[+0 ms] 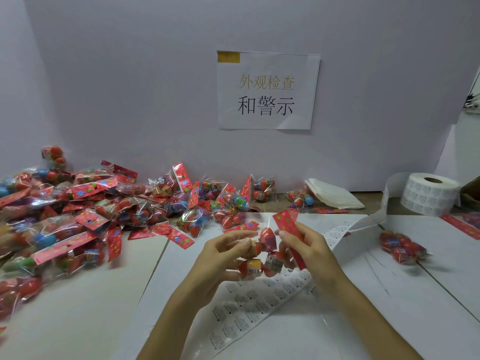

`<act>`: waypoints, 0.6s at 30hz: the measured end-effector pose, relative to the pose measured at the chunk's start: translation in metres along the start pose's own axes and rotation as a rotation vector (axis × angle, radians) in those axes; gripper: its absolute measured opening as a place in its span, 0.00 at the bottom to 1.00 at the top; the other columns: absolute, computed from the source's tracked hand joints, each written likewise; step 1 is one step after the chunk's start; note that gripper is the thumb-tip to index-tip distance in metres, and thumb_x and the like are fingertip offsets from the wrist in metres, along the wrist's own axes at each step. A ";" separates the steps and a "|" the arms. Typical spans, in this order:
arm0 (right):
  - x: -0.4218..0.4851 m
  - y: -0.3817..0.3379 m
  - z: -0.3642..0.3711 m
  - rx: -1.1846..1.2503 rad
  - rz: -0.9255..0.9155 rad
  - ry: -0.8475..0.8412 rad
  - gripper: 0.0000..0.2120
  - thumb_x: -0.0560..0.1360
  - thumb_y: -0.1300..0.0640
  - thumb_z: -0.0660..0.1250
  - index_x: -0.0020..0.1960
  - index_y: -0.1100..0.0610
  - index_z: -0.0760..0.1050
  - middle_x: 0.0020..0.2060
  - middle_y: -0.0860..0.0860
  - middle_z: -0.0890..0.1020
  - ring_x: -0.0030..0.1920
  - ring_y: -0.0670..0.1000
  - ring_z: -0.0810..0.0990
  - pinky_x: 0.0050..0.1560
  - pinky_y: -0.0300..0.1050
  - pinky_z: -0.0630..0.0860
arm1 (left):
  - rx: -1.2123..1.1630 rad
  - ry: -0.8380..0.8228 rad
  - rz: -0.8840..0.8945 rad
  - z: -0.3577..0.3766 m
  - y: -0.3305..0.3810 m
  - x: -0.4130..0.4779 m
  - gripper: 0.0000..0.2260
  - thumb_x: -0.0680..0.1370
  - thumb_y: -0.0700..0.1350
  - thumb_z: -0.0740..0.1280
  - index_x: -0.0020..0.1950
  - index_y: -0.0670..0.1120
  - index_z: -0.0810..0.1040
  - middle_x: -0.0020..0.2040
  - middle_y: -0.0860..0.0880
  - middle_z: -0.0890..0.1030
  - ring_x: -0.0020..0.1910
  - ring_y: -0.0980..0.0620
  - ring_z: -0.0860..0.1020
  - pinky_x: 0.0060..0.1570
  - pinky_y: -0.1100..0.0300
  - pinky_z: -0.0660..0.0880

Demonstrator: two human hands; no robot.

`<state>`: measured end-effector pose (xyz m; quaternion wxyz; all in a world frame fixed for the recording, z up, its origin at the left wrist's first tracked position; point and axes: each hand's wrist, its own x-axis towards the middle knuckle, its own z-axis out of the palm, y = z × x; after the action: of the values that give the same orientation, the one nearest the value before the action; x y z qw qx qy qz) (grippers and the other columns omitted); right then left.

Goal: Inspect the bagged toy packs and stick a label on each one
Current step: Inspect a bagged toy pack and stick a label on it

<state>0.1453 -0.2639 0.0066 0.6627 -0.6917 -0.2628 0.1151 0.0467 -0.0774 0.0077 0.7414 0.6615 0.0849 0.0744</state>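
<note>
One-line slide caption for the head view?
Left hand and right hand hold a bagged toy pack over the label strip, pile of packs alongside.

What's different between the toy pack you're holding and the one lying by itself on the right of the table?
The held pack is up off the table, gripped by the left hand and right hand; the lone pack lies on it, untouched. The held pack hangs over the label strip; the lone pack sits to the strip's right. Both are clear bags of mostly red egg-shaped toys.
</note>
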 end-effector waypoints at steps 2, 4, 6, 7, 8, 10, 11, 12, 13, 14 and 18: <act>-0.001 -0.001 0.000 -0.051 0.004 0.040 0.09 0.75 0.46 0.71 0.46 0.52 0.81 0.31 0.52 0.80 0.28 0.50 0.77 0.31 0.42 0.77 | 0.033 -0.020 -0.022 0.001 -0.001 0.000 0.15 0.72 0.53 0.74 0.58 0.52 0.86 0.53 0.44 0.86 0.50 0.39 0.86 0.48 0.41 0.84; 0.000 0.000 -0.001 -0.108 -0.020 0.075 0.08 0.78 0.51 0.70 0.46 0.56 0.80 0.29 0.53 0.80 0.26 0.50 0.75 0.27 0.44 0.74 | 0.029 -0.008 -0.034 0.003 -0.002 0.001 0.16 0.71 0.53 0.75 0.57 0.51 0.86 0.53 0.44 0.86 0.51 0.39 0.86 0.47 0.42 0.84; 0.001 0.000 0.000 -0.117 -0.043 0.085 0.08 0.80 0.55 0.69 0.48 0.61 0.78 0.28 0.53 0.78 0.24 0.50 0.72 0.25 0.43 0.71 | 0.035 0.018 -0.015 0.004 -0.003 0.002 0.17 0.70 0.53 0.76 0.56 0.49 0.86 0.53 0.43 0.86 0.51 0.42 0.85 0.47 0.45 0.84; 0.001 0.000 0.000 -0.110 -0.045 0.085 0.08 0.80 0.57 0.68 0.49 0.62 0.77 0.28 0.52 0.77 0.24 0.49 0.71 0.24 0.43 0.69 | 0.045 0.032 0.002 0.004 -0.003 0.003 0.17 0.69 0.53 0.76 0.56 0.48 0.86 0.52 0.44 0.86 0.52 0.43 0.85 0.47 0.49 0.84; 0.001 0.000 0.002 -0.094 -0.044 0.083 0.08 0.80 0.58 0.68 0.49 0.63 0.77 0.27 0.52 0.76 0.24 0.47 0.70 0.23 0.41 0.68 | 0.051 0.052 0.017 0.004 -0.003 0.003 0.18 0.69 0.52 0.76 0.55 0.47 0.86 0.51 0.45 0.86 0.52 0.45 0.86 0.46 0.53 0.83; 0.000 0.000 0.005 -0.061 -0.044 0.076 0.06 0.80 0.58 0.68 0.48 0.62 0.77 0.26 0.50 0.74 0.23 0.44 0.68 0.22 0.36 0.65 | 0.032 0.084 0.035 0.003 -0.003 0.003 0.19 0.67 0.51 0.77 0.55 0.45 0.86 0.49 0.46 0.87 0.51 0.47 0.86 0.45 0.58 0.82; 0.000 0.000 0.006 -0.056 -0.045 0.078 0.06 0.80 0.58 0.68 0.48 0.60 0.77 0.26 0.48 0.73 0.22 0.42 0.67 0.22 0.35 0.65 | 0.014 0.083 0.039 0.003 -0.002 0.003 0.19 0.67 0.50 0.77 0.55 0.43 0.85 0.49 0.45 0.87 0.50 0.46 0.86 0.44 0.58 0.82; -0.001 0.000 0.007 -0.057 -0.042 0.083 0.05 0.80 0.58 0.68 0.48 0.59 0.78 0.26 0.48 0.73 0.22 0.42 0.67 0.22 0.35 0.65 | 0.000 0.075 0.043 0.003 -0.002 0.003 0.17 0.67 0.48 0.77 0.54 0.42 0.85 0.49 0.44 0.87 0.49 0.46 0.86 0.43 0.57 0.82; -0.001 0.000 0.007 -0.052 -0.040 0.086 0.05 0.80 0.57 0.68 0.48 0.58 0.79 0.27 0.49 0.72 0.23 0.42 0.67 0.22 0.35 0.65 | -0.009 0.064 0.044 0.003 -0.001 0.002 0.15 0.68 0.46 0.78 0.52 0.42 0.84 0.49 0.43 0.86 0.48 0.45 0.86 0.42 0.57 0.82; -0.001 -0.001 0.006 -0.041 -0.038 0.082 0.05 0.80 0.57 0.68 0.48 0.58 0.79 0.27 0.50 0.72 0.24 0.43 0.66 0.22 0.35 0.64 | -0.012 0.043 0.046 0.004 -0.001 0.002 0.12 0.69 0.43 0.79 0.50 0.42 0.83 0.49 0.43 0.86 0.47 0.45 0.86 0.42 0.56 0.81; -0.002 -0.006 0.001 -0.005 -0.044 -0.046 0.04 0.77 0.55 0.71 0.45 0.55 0.80 0.27 0.49 0.71 0.25 0.46 0.64 0.23 0.37 0.61 | -0.052 -0.139 -0.003 0.001 0.000 0.000 0.09 0.72 0.46 0.76 0.48 0.46 0.81 0.50 0.44 0.85 0.49 0.45 0.84 0.46 0.50 0.82</act>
<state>0.1422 -0.2646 0.0120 0.6570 -0.6847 -0.2935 0.1158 0.0472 -0.0783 0.0080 0.7625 0.6455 0.0326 0.0294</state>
